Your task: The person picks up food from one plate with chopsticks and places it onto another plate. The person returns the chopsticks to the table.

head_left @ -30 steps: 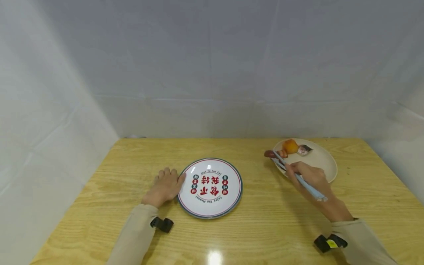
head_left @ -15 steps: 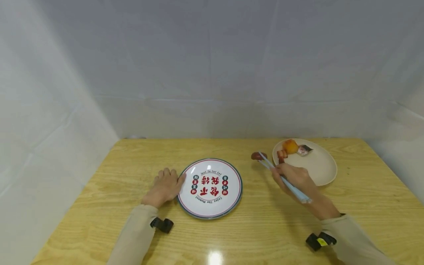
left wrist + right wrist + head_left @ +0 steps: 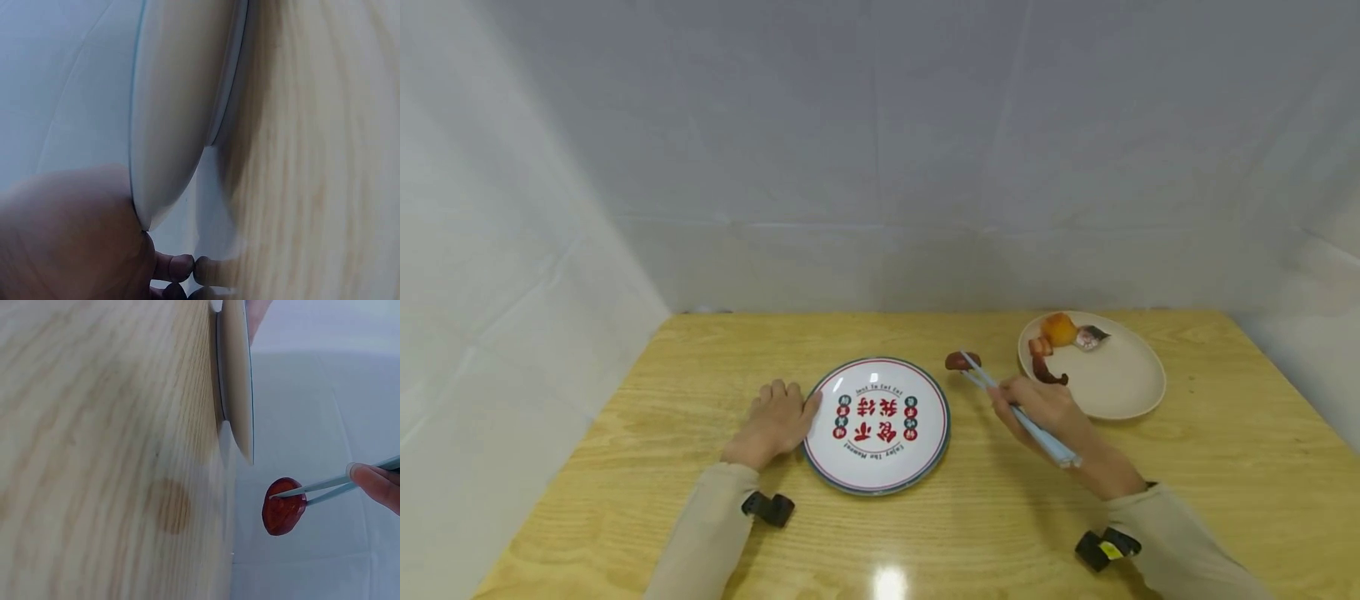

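Food piece (image 3: 953, 362), red-brown and rounded, is held by you at the tips of the light-blue chopsticks (image 3: 1047, 440), raised off the table (image 3: 985, 533). Judged handling: light, and probably firm enough to bear modest pressure; whether it is real or a replica cannot be told. Its gloss in the right wrist view suggests a slippery skin, liable to roll or slide if you squeeze off-centre. Best purchase, in this judgement, is across the middle with the tips directly opposed. As observed, one tip lies across its face and the other meets the edge facing your hand; firmness of grip cannot be confirmed.

Position: it sits well forward of your fingers, none of which touches it. In the head view it appears between two plates, near the right rim of the printed plate (image 3: 880, 477) and apart from the beige plate (image 3: 1120, 379), which bears an orange piece (image 3: 1059, 329) and a dark curved piece (image 3: 1042, 370), among others.

Fingers: your right hand (image 3: 1041, 408) pinches the chopsticks, their tips narrow about the piece. Your left hand (image 3: 775, 422) lies relaxed, thumb at the printed plate's rim, other fingers extended beside it.
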{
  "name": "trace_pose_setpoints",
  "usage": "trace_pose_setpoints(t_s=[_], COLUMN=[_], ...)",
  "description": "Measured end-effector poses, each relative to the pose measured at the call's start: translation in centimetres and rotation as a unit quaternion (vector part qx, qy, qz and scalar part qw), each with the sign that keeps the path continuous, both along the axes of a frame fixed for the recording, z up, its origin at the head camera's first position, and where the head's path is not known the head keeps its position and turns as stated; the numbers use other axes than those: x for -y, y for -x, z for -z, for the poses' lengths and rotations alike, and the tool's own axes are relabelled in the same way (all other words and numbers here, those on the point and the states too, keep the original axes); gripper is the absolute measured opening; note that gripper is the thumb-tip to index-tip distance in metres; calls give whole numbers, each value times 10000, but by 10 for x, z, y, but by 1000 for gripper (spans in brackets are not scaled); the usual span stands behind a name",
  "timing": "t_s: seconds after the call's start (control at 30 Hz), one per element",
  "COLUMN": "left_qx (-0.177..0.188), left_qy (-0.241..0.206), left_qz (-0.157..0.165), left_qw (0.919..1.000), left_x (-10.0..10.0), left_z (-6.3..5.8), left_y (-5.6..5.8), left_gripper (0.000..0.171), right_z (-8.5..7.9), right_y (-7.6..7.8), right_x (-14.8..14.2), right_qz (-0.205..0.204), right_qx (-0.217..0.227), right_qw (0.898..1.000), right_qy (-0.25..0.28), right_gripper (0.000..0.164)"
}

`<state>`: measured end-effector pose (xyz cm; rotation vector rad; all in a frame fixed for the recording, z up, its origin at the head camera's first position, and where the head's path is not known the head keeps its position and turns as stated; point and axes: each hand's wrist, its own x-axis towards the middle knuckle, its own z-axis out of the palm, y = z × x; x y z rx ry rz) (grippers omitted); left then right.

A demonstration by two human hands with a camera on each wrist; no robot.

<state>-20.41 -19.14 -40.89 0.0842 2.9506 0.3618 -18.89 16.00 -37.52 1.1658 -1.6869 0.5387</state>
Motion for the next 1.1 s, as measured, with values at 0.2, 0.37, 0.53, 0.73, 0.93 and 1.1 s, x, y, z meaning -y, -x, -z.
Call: trace_pose_setpoints(t_s=[0.2,0.37,0.53,0.73,0.93,1.1], left_qx=[-90,-185,-183,-112,-112,-160], left_qy=[-5,-79,-66,-74,-91,-106], left_qz=[62,132,104,50,54,68], left_qw=[9999,9997,9998,9999,9999,9998], left_x=[0,0,0,1,2,0], left_z=[1,0,1,0,2,0], left_y=[0,-2,-1,-1,-3,-1], left_gripper=[52,48,50,52,52,51], right_z=[1,0,3,4,4,4], right_y=[-1,-3,-2,1,-2,-2], right_x=[4,8,12,20,26,32], right_qz=[-184,-259,-387,-533,-687,-628], right_qx=[56,84,159,109,243,402], right_qw=[9998,9996,9991,9985,9973,9969], right_qy=[-14,40,57,50,-82,-256], right_gripper=[33,33,31,29,27,28])
